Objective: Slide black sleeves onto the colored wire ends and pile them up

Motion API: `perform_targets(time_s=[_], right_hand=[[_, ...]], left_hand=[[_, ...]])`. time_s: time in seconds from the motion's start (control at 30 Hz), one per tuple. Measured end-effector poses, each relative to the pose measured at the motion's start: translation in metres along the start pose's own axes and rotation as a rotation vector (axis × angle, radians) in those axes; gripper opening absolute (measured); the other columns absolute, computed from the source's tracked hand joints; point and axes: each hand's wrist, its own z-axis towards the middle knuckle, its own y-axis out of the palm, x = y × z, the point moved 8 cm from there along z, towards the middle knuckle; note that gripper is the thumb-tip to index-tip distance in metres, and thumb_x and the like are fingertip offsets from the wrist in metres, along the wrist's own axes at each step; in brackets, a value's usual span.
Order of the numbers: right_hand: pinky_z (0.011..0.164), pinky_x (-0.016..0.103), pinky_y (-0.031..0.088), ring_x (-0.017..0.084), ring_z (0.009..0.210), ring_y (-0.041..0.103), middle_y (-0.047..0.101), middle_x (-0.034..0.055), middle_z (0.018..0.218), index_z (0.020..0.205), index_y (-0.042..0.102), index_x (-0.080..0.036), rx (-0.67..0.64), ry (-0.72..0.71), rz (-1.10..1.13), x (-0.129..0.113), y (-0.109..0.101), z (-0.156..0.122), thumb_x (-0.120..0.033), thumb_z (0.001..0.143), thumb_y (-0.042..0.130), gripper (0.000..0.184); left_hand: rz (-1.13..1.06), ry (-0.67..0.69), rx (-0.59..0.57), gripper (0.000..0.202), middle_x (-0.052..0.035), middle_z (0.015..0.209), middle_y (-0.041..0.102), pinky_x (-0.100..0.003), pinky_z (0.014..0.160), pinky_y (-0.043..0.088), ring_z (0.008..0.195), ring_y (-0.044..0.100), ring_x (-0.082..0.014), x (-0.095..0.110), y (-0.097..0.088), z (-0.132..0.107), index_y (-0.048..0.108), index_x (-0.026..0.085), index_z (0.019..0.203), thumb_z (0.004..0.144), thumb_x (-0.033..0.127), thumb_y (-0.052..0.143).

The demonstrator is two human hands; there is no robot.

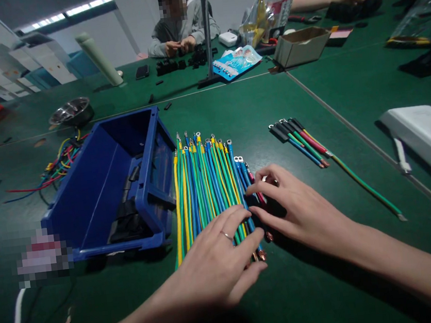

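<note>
Many yellow-green and blue cables [206, 183] with ring lugs at their far ends lie side by side on the table. My left hand [221, 251], with a ring on one finger, rests across their near ends, fingers spread. My right hand [290, 199] is at the right edge of the row, beside short blue cables [242, 176] and a red cable [251, 174]. Its thumb and fingers are bent and apart, touching or close to the blue cables. Bare copper ends [262, 255] show by my left fingertips.
Left of the cables stands a blue bin [82, 192] with black pieces inside. Several black-sleeved cables [302, 141] lie to the right, near a white device [430, 137]. A metal bowl [72, 113], a cardboard box [301, 48] and a pole [207, 33] are farther back. Two people sit opposite.
</note>
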Motion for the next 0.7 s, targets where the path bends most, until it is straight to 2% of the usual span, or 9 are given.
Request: perform_targets(time_s=[0.27, 0.43, 0.5, 0.53, 0.6, 0.67, 0.7], right_hand=[[0.082, 0.042, 0.049, 0.025, 0.097, 0.056, 0.053, 0.0118, 0.112, 0.099, 0.058, -0.022, 0.035, 0.062, -0.135, 0.006, -0.003, -0.001, -0.03, 0.091, 0.051, 0.014], [0.08, 0.043, 0.048, 0.027, 0.096, 0.054, 0.053, 0.0132, 0.113, 0.094, 0.06, -0.02, 0.065, 0.073, -0.23, 0.006, -0.004, -0.001, -0.04, 0.088, 0.055, 0.022], [0.079, 0.044, 0.048, 0.028, 0.097, 0.054, 0.054, 0.014, 0.114, 0.092, 0.059, -0.019, 0.085, 0.067, -0.256, 0.005, -0.004, -0.001, -0.041, 0.086, 0.057, 0.023], [0.079, 0.044, 0.048, 0.028, 0.097, 0.054, 0.054, 0.0142, 0.114, 0.092, 0.059, -0.019, 0.09, 0.063, -0.256, 0.005, -0.004, -0.001, -0.039, 0.086, 0.057, 0.021], [0.079, 0.044, 0.049, 0.028, 0.097, 0.054, 0.054, 0.0141, 0.115, 0.091, 0.058, -0.019, 0.098, 0.063, -0.237, 0.004, -0.004, -0.001, -0.035, 0.086, 0.056, 0.017], [0.078, 0.044, 0.049, 0.027, 0.096, 0.055, 0.055, 0.0142, 0.115, 0.092, 0.058, -0.019, 0.097, 0.072, -0.223, 0.005, -0.004, -0.001, -0.033, 0.086, 0.054, 0.015], [0.078, 0.044, 0.049, 0.027, 0.096, 0.055, 0.055, 0.0143, 0.115, 0.092, 0.058, -0.019, 0.091, 0.08, -0.227, 0.005, -0.004, -0.001, -0.033, 0.086, 0.054, 0.016]], left_hand=[[0.019, 0.027, 0.02, 0.035, -0.017, 0.135, 0.05, -0.048, 0.11, 0.042, 0.136, 0.043, -0.0304, 0.001, -0.002, -0.001, 0.056, 0.017, 0.129, 0.096, 0.031, 0.054], [0.055, 0.032, -0.011, 0.045, -0.0184, 0.137, 0.051, -0.052, 0.108, 0.043, 0.135, 0.043, -0.0333, 0.002, -0.002, 0.0, 0.054, 0.016, 0.131, 0.094, 0.042, 0.057], [0.095, 0.056, 0.012, 0.049, -0.018, 0.135, 0.054, -0.052, 0.106, 0.045, 0.133, 0.047, -0.0331, 0.005, -0.005, 0.003, 0.054, 0.016, 0.132, 0.094, 0.047, 0.056], [0.125, 0.087, 0.05, 0.048, -0.0176, 0.133, 0.057, -0.051, 0.106, 0.046, 0.13, 0.049, -0.0324, 0.008, -0.008, 0.003, 0.055, 0.015, 0.131, 0.095, 0.047, 0.054], [0.207, 0.177, 0.195, 0.043, -0.0159, 0.123, 0.064, -0.047, 0.104, 0.048, 0.122, 0.056, -0.0301, 0.017, -0.024, 0.0, 0.057, 0.012, 0.126, 0.097, 0.043, 0.051], [0.306, 0.238, 0.383, 0.035, -0.0129, 0.113, 0.068, -0.043, 0.102, 0.05, 0.114, 0.06, -0.0273, 0.024, -0.046, -0.015, 0.059, 0.012, 0.122, 0.098, 0.036, 0.051], [0.355, 0.215, 0.449, 0.034, -0.0114, 0.112, 0.068, -0.042, 0.1, 0.05, 0.112, 0.06, -0.0264, 0.023, -0.057, -0.025, 0.058, 0.014, 0.123, 0.096, 0.033, 0.052]])
